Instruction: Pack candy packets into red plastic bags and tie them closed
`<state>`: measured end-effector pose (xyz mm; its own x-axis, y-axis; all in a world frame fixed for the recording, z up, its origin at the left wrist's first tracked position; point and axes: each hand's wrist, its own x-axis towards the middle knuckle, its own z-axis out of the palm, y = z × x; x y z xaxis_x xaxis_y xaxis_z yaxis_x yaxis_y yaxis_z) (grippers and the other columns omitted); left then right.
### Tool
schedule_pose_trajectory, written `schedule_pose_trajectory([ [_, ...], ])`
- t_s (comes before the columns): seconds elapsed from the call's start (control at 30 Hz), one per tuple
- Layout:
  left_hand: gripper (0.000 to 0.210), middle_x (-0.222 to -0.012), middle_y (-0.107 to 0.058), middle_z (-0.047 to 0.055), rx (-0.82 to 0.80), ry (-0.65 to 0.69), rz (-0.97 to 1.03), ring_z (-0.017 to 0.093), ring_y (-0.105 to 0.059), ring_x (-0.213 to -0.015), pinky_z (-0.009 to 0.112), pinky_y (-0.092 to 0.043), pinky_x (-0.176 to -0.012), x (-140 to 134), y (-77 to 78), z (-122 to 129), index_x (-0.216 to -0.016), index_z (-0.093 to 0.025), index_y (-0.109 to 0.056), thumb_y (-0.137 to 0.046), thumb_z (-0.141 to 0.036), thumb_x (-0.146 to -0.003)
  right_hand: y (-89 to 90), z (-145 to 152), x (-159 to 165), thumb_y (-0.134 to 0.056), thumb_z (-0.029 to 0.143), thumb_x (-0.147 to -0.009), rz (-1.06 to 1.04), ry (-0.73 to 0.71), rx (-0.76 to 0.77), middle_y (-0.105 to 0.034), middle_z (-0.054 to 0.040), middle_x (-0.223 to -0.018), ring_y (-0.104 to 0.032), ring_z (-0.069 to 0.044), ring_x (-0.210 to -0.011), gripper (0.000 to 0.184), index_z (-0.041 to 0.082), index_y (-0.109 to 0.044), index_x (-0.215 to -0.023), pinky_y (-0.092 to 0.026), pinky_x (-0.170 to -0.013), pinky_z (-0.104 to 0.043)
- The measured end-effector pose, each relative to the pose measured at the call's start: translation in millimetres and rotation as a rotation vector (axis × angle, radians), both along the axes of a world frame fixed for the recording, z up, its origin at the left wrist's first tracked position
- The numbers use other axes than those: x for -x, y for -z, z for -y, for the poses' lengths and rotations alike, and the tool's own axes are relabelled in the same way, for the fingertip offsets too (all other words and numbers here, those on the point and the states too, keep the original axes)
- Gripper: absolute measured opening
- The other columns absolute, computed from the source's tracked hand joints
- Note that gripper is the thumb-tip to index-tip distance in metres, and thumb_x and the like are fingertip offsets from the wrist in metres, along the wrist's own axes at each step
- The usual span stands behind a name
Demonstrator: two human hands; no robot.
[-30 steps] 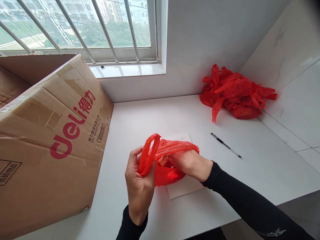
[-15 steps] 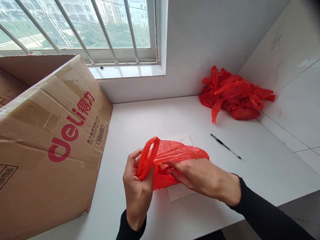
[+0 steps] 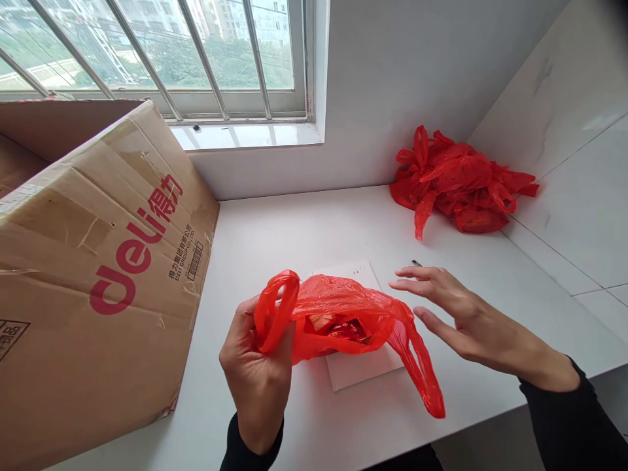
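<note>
A red plastic bag (image 3: 338, 294) is held up by one handle loop in my left hand (image 3: 260, 376), whose fingers are closed round it. Its mouth gapes toward me, and shiny red and gold wrapped packets (image 3: 346, 328) show inside; their kind I cannot make out. The other handle loop hangs loose on the right. My right hand (image 3: 458, 320) is apart from the bag, just right of it, with fingers spread and nothing in them. Beneath the bag a white sheet or pad (image 3: 360, 369) lies on the table, partly covered.
A large open cardboard box (image 3: 122, 281) stands on the left of the white table (image 3: 294, 226). A heap of red plastic bags (image 3: 461, 180) lies against the back wall at right. Only the tip of a pen (image 3: 417, 263) shows behind my right hand. A barred window is behind.
My right hand has come out of the bag and moved right, its fingers opening. The bag's right handle now dangles, and its contents show. My left hand has shifted slightly left with its handle.
</note>
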<state>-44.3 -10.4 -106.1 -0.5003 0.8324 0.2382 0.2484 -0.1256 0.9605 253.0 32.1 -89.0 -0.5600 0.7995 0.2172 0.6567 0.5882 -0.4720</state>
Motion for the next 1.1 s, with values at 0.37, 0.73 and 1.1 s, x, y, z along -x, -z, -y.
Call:
schedule_pose_trajectory([
  [0.37, 0.019, -0.115, -0.068, 0.003, -0.071, 0.109, -0.063, 0.020, -0.065, -0.107, 0.031, -0.054, -0.093, 0, -10.5, -4, -0.110, -0.027, -0.073, -0.072, -0.031, -0.092, -10.8, 13, 24, -0.063, 0.016, -0.099, -0.273, -0.218, -0.051, -0.049, -0.0087, -0.143, -0.054, -0.024, -0.128, 0.022, 0.029, -0.068, -0.117, -0.052, -0.103, -0.036],
  [0.73, 0.028, -0.095, -0.073, 0.002, -0.142, 0.327, 0.258, 0.027, -0.065, -0.116, 0.047, -0.051, -0.107, 10, -54.8, 9, -0.094, -0.030, -0.073, -0.051, -0.046, -0.101, -30.9, 21, 36, -0.053, 0.025, -0.107, -0.865, 0.098, 0.105, -0.065, -0.0043, -0.107, -0.062, -0.022, -0.102, 0.014, 0.028, -0.066, -0.113, -0.055, -0.087, -0.035],
  [1.1, 0.048, -0.092, -0.069, 0.003, 0.343, 0.561, 0.396, 0.020, -0.063, -0.076, 0.026, -0.054, -0.061, -36, -68.3, 9, -0.117, -0.031, -0.066, -0.079, -0.051, -0.075, -41.5, 25, 85, -0.056, 0.024, -0.104, -0.779, -0.214, 0.168, -0.060, 0.0007, -0.088, -0.052, -0.014, -0.077, 0.005, 0.022, -0.061, -0.103, -0.045, -0.074, -0.029],
])
